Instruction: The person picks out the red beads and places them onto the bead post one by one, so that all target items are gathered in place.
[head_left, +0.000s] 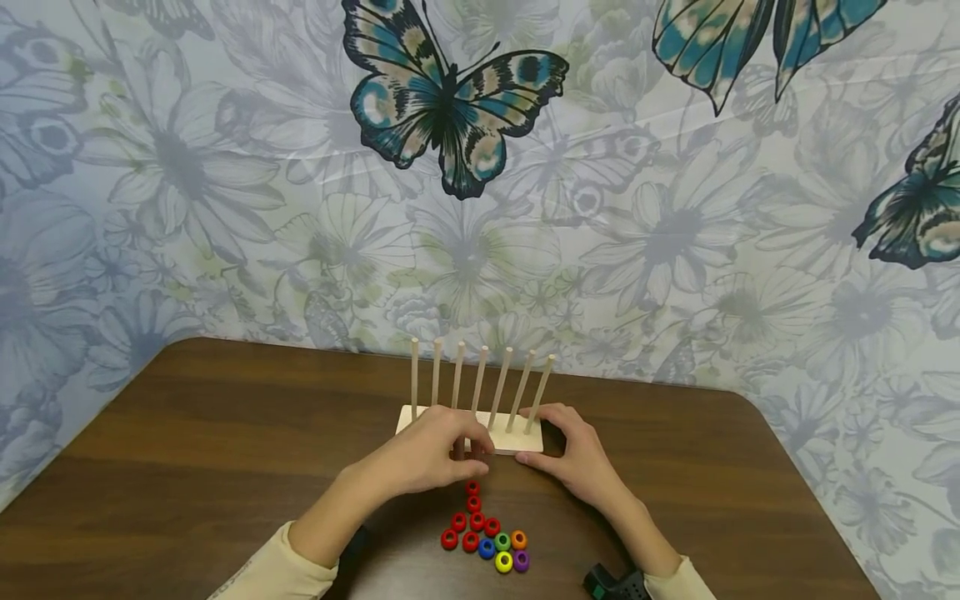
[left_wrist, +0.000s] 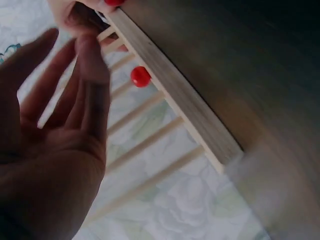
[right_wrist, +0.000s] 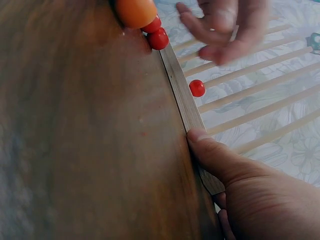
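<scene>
The right hand [head_left: 573,457] grips the board [head_left: 517,440], presumably to steady it, while the left hand [head_left: 431,450], fingers relaxed, hovers near the pegs [head_left: 500,387].

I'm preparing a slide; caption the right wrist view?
Right hand grips wooden peg stand, red bead on one peg.

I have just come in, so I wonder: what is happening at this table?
A person's right hand holds the right end of a wooden base with seven upright pegs. The left hand hovers near the middle of the base, apparently empty. One red bead sits low on the middle peg. Loose beads lie in front on the table: several red, plus blue, green, orange, yellow and purple.
</scene>
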